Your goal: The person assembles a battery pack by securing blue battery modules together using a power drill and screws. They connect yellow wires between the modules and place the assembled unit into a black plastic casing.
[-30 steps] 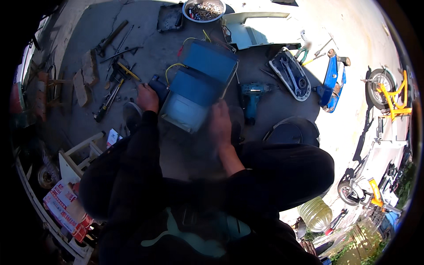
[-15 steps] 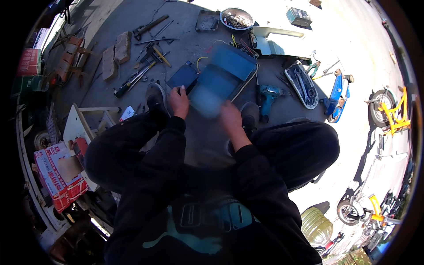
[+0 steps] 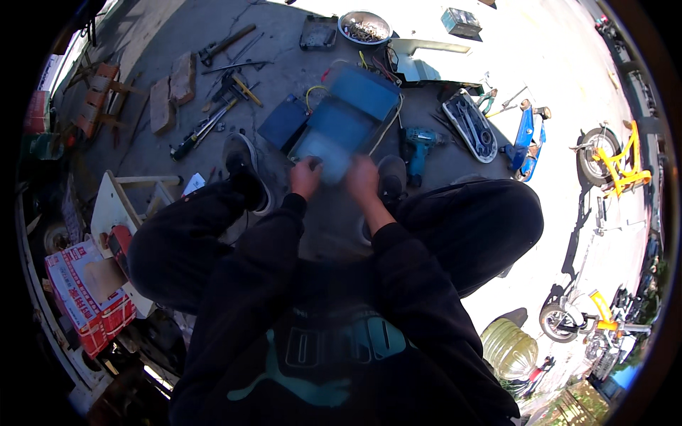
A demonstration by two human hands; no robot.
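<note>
A blue box-like unit [image 3: 346,124] lies on the ground between my feet, its near end pale and blurred. At its near left corner is my left hand [image 3: 305,177], the fingers curled in a pinch. My right hand [image 3: 363,179] is closed by the near right corner, a little apart from the left. What either hand grips is too blurred to make out. Against the unit's left side sits a dark blue block [image 3: 285,122], with a yellow wire [image 3: 312,91] looping behind it. A teal power drill [image 3: 420,153] lies to the right, beyond my right shoe.
A tray of wrenches [image 3: 470,126] and a blue floor jack [image 3: 527,145] lie right. Beyond the unit are a metal bowl of small parts [image 3: 364,28] and a pale casing [image 3: 433,60]. Left are bricks [image 3: 172,92], a hammer [image 3: 227,44], hand tools [image 3: 206,131] and a wooden stool [image 3: 117,213].
My left hand has moved right and nearer to me, from beside the dark blue block toward my right hand. The right hand stays near the unit's corner. The whole view has shifted slightly.
</note>
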